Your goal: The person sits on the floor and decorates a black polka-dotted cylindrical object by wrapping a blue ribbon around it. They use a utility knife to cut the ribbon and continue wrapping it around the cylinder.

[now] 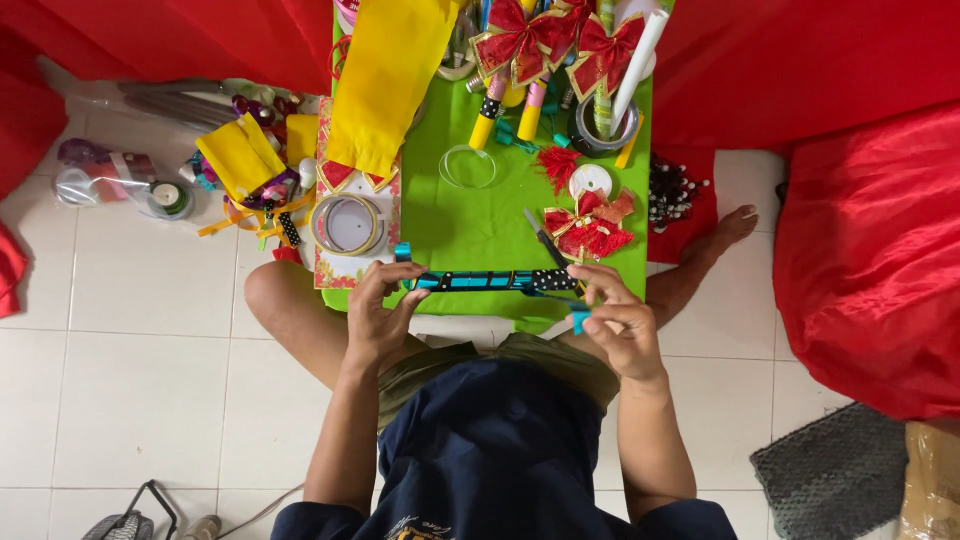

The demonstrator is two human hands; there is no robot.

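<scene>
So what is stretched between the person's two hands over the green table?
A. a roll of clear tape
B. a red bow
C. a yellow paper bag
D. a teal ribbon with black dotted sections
D: the teal ribbon with black dotted sections runs flat from the left hand to the right hand, both pinching its ends at the near edge of the green table.

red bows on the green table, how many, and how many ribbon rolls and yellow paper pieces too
red bows: 4 (three at the top, one by the right hand)
ribbon rolls: 2 (second one on the floor)
yellow paper pieces: 2 (smaller one off the table)
total: 8
</scene>
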